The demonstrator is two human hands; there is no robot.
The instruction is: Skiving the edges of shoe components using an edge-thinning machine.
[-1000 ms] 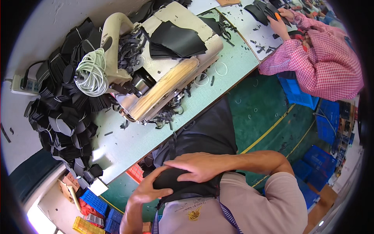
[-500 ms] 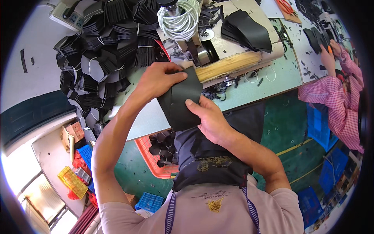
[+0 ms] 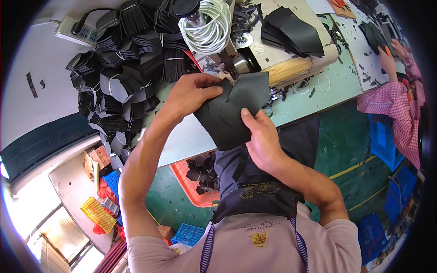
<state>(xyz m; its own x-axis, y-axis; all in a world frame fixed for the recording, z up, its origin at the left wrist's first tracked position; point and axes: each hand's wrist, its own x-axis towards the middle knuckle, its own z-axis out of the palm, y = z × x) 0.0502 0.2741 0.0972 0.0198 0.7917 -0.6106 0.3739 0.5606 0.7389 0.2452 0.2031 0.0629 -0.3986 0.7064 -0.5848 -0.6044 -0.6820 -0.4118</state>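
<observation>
Between my hands are several flat black leather-like pieces (image 3: 236, 109), overlapping and fanned out above the table's front edge. My left hand (image 3: 193, 93) pinches their upper left part, thumb on top. Lower right, my right hand (image 3: 264, 136) grips another edge, with its thumb lying on the top piece and its fingers mostly hidden beneath. Just beyond the pieces stands a machine with a dark metal cylinder (image 3: 246, 60) and a coil of white cord (image 3: 207, 27) over it. A yellowish ribbed roll (image 3: 291, 71) lies along the machine's front.
Bundles of black pieces (image 3: 120, 84), tied with bands, pile up at the left. A fanned black stack (image 3: 291, 34) rests on the machine bed. Below the table stands an orange basket (image 3: 193, 193) with black pieces inside. A co-worker's checked sleeve (image 3: 387, 98) shows at the right.
The pieces in my hands have spread apart, the top one shifting right and up over the others. My right hand has moved right with it. The whole view has shifted slightly.
</observation>
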